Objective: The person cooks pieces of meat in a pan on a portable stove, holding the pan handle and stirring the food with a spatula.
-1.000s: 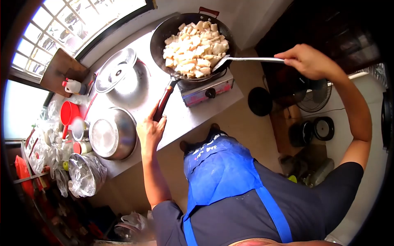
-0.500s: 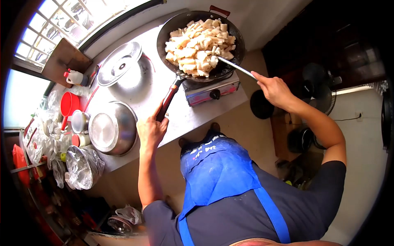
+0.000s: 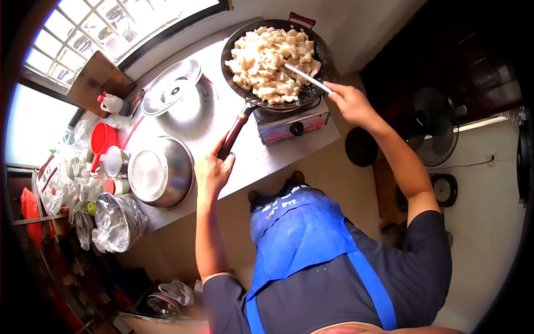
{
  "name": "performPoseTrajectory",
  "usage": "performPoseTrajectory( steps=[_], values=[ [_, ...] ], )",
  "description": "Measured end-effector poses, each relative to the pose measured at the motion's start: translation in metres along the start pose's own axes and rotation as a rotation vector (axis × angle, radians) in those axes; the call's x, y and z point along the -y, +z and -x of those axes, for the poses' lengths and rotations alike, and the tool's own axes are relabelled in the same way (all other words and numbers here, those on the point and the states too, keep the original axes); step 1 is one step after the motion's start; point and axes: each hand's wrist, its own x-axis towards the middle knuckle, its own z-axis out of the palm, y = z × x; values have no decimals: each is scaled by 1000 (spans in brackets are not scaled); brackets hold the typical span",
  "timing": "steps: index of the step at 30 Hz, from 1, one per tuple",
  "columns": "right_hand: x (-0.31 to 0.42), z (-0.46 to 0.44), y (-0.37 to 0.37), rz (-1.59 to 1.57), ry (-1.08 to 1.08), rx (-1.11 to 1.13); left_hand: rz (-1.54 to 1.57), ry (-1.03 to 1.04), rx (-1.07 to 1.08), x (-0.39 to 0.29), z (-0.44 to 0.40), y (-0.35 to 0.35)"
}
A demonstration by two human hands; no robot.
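A dark wok [image 3: 324, 53] sits on a portable gas stove [image 3: 293, 127], heaped with pale, chunky food pieces [image 3: 267, 61]. My left hand [image 3: 213, 173] is wrapped round the wok's long handle [image 3: 236, 132]. With my right hand [image 3: 354, 104] I grip a metal-handled utensil [image 3: 307, 77]. Its far end is buried in the food, so I cannot tell whether it is a spatula or a ladle. On the wok's far rim is a small red side handle [image 3: 302, 20].
Left of the wok, a shiny lid [image 3: 171, 89] and an upturned metal basin [image 3: 158, 172] lie on the counter [image 3: 261, 164]. A red dipper [image 3: 103, 138], jars and plastic-wrapped items crowd the left end. A fan [image 3: 436, 131] stands at the right.
My right hand has moved left and up, pushing the utensil farther into the food, and the heap has shifted. My left hand keeps its hold on the wok handle. The view has shifted slightly.
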Motion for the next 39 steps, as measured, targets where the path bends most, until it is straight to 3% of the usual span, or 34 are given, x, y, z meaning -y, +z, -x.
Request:
performPoseTrajectory(
  steps=[1,2,4,7,8,10,12,15,17,22,24,26,28,29,30,31,32,34,39],
  values=[
    [8,1,-13,-73,115,55,-4,-41,50,-4,1,-4],
    [-6,-1,-16,-111,69,45,-5,-37,52,3,1,2],
    [-7,8,-35,-273,193,129,267,247,-140,18,2,13],
    [0,35,-55,-390,212,101,520,-70,-129,25,31,13],
    [4,44,-63,-390,217,97,801,-132,-227,30,44,22],
    [9,64,-75,-437,267,91,1053,-193,-527,36,63,44],
    [14,80,-78,-490,282,62,1051,-444,-719,44,87,63],
    [24,92,-80,-509,364,38,1044,-619,-847,68,116,101],
    [25,93,-69,-505,203,-85,1043,-687,-875,84,134,122],
    [28,64,-48,-374,138,-186,930,-749,-939,154,161,180],
    [32,48,-36,-127,36,-283,832,-714,-915,194,172,206],
    [40,29,-21,-73,43,-272,732,-677,-887,215,188,214],
    [34,26,-12,-19,46,-261,793,-963,-472,224,203,214],
    [26,27,-7,58,0,-241,819,-1002,-297,227,215,213],
    [21,25,-5,134,-51,-220,887,-997,-171,250,236,226],
    [26,33,-11,145,-39,-200,885,-1143,-82,256,253,231],
    [28,41,-17,146,-45,-194,893,-1214,-69,278,280,249],
    [29,59,-29,131,52,-184,699,-1424,-82,261,307,248],
    [24,87,-32,66,158,-197,771,-1528,-156,321,403,304]
  ],
)
